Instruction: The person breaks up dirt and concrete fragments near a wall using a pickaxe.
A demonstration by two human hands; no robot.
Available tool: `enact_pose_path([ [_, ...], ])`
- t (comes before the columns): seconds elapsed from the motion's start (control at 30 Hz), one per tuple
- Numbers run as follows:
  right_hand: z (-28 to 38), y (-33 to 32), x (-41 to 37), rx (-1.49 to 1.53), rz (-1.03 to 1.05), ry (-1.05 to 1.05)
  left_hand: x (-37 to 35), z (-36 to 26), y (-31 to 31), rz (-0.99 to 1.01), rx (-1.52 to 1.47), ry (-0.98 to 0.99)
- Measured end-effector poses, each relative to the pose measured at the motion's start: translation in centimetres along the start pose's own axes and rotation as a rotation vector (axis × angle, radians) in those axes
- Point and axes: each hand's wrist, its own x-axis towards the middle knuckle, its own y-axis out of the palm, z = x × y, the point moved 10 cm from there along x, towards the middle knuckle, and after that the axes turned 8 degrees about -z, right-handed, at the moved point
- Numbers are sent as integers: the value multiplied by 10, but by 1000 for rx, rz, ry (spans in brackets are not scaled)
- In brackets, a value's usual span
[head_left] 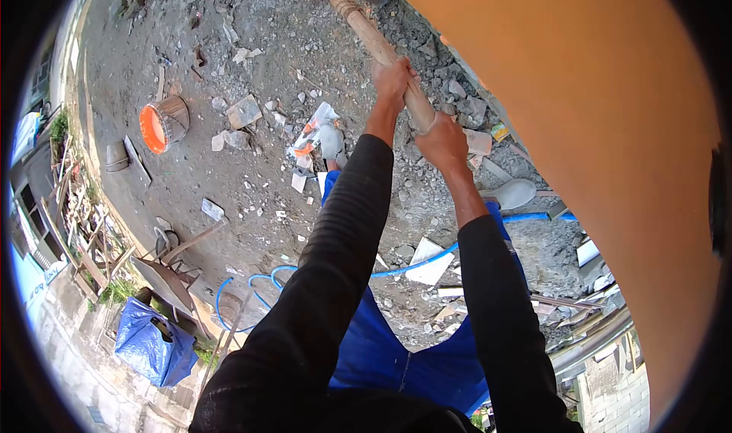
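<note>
Both hands grip a wooden-handled pickaxe (370,36), whose metal head lies across the handle's far end at the top of the view, over grey rubble. My left hand (392,80) is wrapped round the middle of the handle, farther up toward the head. Closer to me and to the right, my right hand (444,142) is closed round the lower part of the handle; its fingers are partly hidden. Both arms are stretched forward in black sleeves. Below them show blue trousers and two light-coloured shoes standing among broken stones.
An orange-lined bucket (155,128) lies tipped at the left, near a grey bucket (117,156). A wheelbarrow (164,280) and blue tarp (149,341) are lower left. A blue hose (418,264) crosses the ground by my legs. An orange surface (602,90) fills the right side.
</note>
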Motion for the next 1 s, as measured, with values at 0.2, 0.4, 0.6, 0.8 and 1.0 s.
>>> enact_pose_path([
  [0.2, -83, 19, -139, -92, 95, 229, -108, 139, -59, 115, 97, -441],
  [0.4, -97, 55, -239, -116, 146, 274, -174, 204, -148, 65, -93, -745],
  [0.6, -61, 68, -273, -46, 147, 314, -179, 178, -196, 34, -37, -729],
  [0.8, 59, 130, -285, 1152, 428, 592, -154, 37, -233, 140, 410, -362],
  [1.0, 85, 170, -242, 1018, 361, 703, -135, -42, -268, 351, 312, -613],
])
